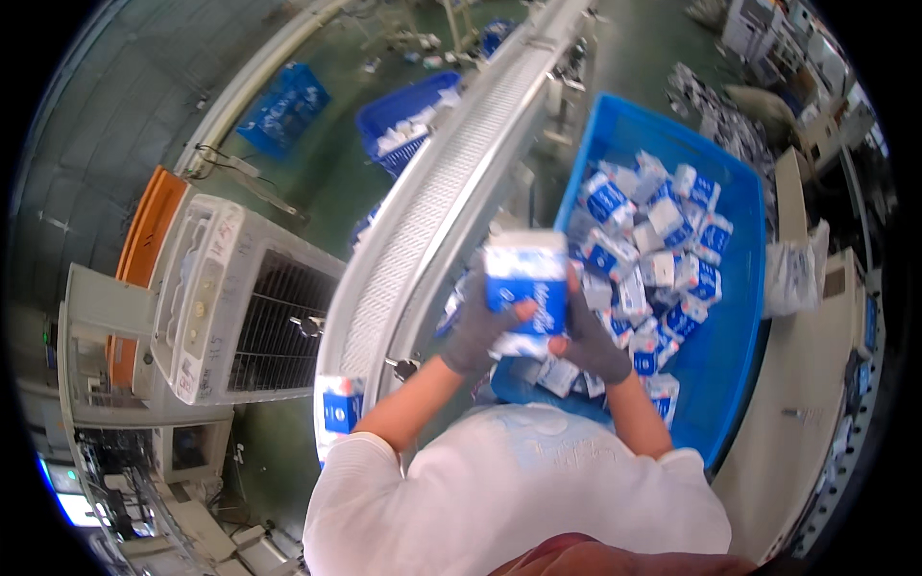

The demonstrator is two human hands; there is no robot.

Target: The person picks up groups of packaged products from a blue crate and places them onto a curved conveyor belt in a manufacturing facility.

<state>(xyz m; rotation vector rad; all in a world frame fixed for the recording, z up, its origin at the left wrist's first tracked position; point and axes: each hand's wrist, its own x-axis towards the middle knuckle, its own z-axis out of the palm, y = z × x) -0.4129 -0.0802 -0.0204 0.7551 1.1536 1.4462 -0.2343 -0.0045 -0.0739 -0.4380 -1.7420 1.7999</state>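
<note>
Between my two hands I hold a blue-and-white packet (pixel 525 264), upright in front of my chest. My left hand (pixel 477 326), in a grey fingerless glove, closes on its left side with the thumb across the front. On its right side, my right hand (pixel 593 336), gloved the same way, grips it with bare fingertips showing. The packet's back and the fingers behind it are hidden. Just beyond and to the right stands a large blue bin (pixel 747 288) with many similar packets (pixel 663 226) heaped loosely inside.
A white conveyor (pixel 437 206) runs from my left side to the far end, with one packet (pixel 342 408) at its near end. Left of it stands a white air cooler (pixel 226 302). Farther off are a blue basket (pixel 403 110) of white packets and another blue crate (pixel 285 110).
</note>
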